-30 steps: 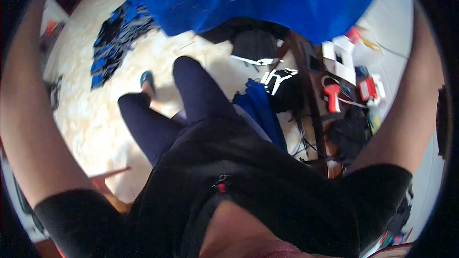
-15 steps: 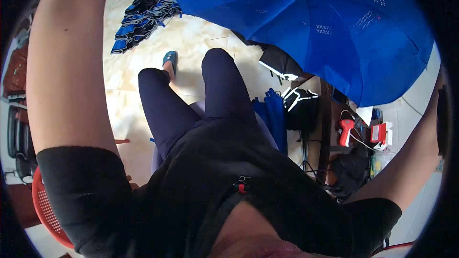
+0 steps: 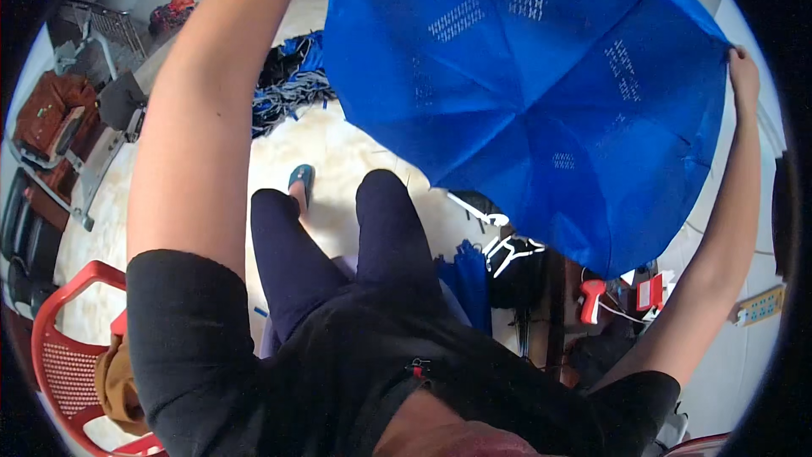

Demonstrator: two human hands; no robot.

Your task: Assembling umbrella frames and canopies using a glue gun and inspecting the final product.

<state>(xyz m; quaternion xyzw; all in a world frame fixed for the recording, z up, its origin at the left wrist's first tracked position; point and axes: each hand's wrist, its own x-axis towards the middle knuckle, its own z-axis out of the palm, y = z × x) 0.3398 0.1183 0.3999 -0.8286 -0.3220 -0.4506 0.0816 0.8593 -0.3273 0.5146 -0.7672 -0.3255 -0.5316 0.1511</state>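
A large blue umbrella canopy (image 3: 529, 110) is spread wide in front of me, with seams running out from its middle and pale printed patches on the cloth. My right hand (image 3: 743, 76) is closed on its edge at the far right, fingers pinching the cloth at a corner. My left arm (image 3: 203, 110) reaches up past the top edge of the view, so the left hand is out of sight. Whether a frame or handle sits under the canopy is hidden.
Black and blue striped cloth (image 3: 292, 85) lies heaped on the floor. Folded blue umbrellas (image 3: 467, 283) stand right of my legs, near a red tagging gun (image 3: 591, 300) and a small red box (image 3: 650, 293). A red plastic chair (image 3: 72, 364) is at left, a power strip (image 3: 761, 306) at right.
The canopy has come lower in view and turned, showing more of its spread. My right hand on its edge has come into view. The whole view has tilted upward.
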